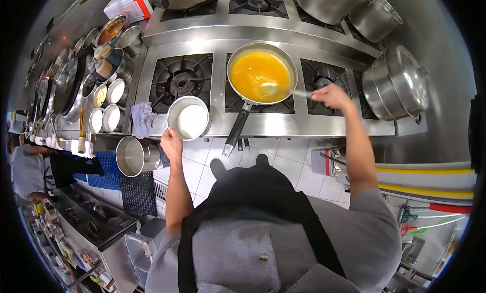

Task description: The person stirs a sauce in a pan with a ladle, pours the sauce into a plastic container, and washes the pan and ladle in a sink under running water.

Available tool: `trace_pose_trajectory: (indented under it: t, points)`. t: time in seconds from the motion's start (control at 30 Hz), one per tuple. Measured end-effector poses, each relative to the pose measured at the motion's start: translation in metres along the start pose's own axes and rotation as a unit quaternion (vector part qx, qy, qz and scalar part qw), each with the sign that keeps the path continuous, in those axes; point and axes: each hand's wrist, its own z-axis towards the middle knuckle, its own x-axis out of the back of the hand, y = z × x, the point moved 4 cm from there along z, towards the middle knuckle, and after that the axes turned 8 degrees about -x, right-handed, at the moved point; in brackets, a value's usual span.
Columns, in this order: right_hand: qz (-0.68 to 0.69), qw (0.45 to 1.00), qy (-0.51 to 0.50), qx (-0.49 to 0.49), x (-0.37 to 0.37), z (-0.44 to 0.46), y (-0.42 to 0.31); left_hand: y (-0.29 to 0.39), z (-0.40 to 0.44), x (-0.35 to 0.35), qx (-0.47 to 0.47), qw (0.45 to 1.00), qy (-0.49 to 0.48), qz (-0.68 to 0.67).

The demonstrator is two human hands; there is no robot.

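Note:
My right hand [331, 97] is closed around the handle of a ladle [302, 93], whose blurred bowl sits in the yellow-orange liquid [259, 70]. That liquid fills a frying pan [295, 83] resting on the middle front burner, its black handle pointing toward me. At the front edge of the stove, my left hand [172, 144] grips the rim of a round metal container [173, 115]. Something white [193, 122] lies inside it; whether it is powder or cream I cannot tell.
A crumpled cloth [144, 118] lies left of the container. Small tubs [111, 118], squeeze bottles [104, 68] and pans line the left side. A lidded steel pot [397, 83] stands at the right. Below the left counter hangs a metal pot [130, 157]. Another person [31, 166] is at far left.

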Motion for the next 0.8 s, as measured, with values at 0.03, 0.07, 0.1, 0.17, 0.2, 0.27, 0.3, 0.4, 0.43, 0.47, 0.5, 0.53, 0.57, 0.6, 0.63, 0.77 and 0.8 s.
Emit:
trace_pose_trajectory:
  t: [0.03,0.07,0.1,0.17,0.2,0.27,0.3,0.4,0.43,0.47,0.5,0.53,0.57,0.6,0.63,0.77,0.8]
  points:
    - [-0.032,0.998,0.042,0.023,0.012,0.007,-0.002,0.002,0.000,0.001,-0.004,1.000,0.000,-0.005]
    - [-0.063,0.993,0.085,0.046,0.022,0.013,-0.004,0.005,0.000,0.000,-0.008,1.000,0.000,-0.010]
    - [-0.066,0.987,0.123,0.083,0.014,0.024,-0.007,0.005,0.000,-0.001,-0.009,1.000,-0.003,-0.009]
    - [-0.044,0.983,0.146,0.099,-0.018,0.017,-0.039,0.002,0.001,-0.001,0.005,1.000,-0.016,-0.009]
    - [-0.032,0.982,0.145,0.116,-0.042,0.037,-0.027,0.004,0.001,0.000,0.004,1.000,-0.016,-0.008]
    - [-0.022,0.983,0.080,0.161,-0.052,0.013,-0.033,0.010,-0.001,0.002,-0.001,1.000,-0.005,-0.023]
    - [-0.044,0.991,0.058,0.115,-0.040,0.001,-0.033,0.011,-0.001,0.003,0.002,1.000,-0.001,-0.021]
    - [-0.085,0.996,0.023,0.000,0.015,0.003,-0.006,0.010,-0.003,0.007,0.012,1.000,0.000,0.013]
    - [-0.086,0.993,0.063,0.045,0.020,0.013,-0.010,0.012,-0.003,0.007,0.015,1.000,-0.005,0.018]
    - [-0.087,0.986,0.106,0.090,0.022,0.024,-0.010,0.015,-0.002,0.006,0.016,1.000,-0.011,0.022]
    - [-0.081,0.984,0.125,0.096,0.010,0.034,-0.018,0.015,-0.001,0.005,0.013,1.000,-0.011,0.019]
    - [-0.055,0.990,0.122,0.053,-0.006,0.023,-0.038,0.014,-0.001,0.005,0.012,1.000,-0.020,0.010]
    - [-0.038,0.988,0.124,0.085,-0.029,0.022,-0.044,0.012,-0.001,0.004,0.011,1.000,-0.029,0.000]
    - [-0.021,0.985,0.127,0.118,-0.046,0.021,-0.046,0.010,-0.001,0.002,0.010,1.000,-0.029,-0.001]
    - [-0.020,0.985,0.127,0.119,-0.045,0.018,-0.040,0.006,0.000,0.000,0.006,1.000,-0.022,0.002]
    - [-0.056,0.997,0.035,0.043,-0.002,0.013,-0.005,0.001,0.002,0.000,-0.004,1.000,-0.006,0.006]
    - [-0.042,0.998,0.038,0.014,0.010,0.023,0.001,0.001,0.002,0.001,-0.005,1.000,-0.007,0.007]
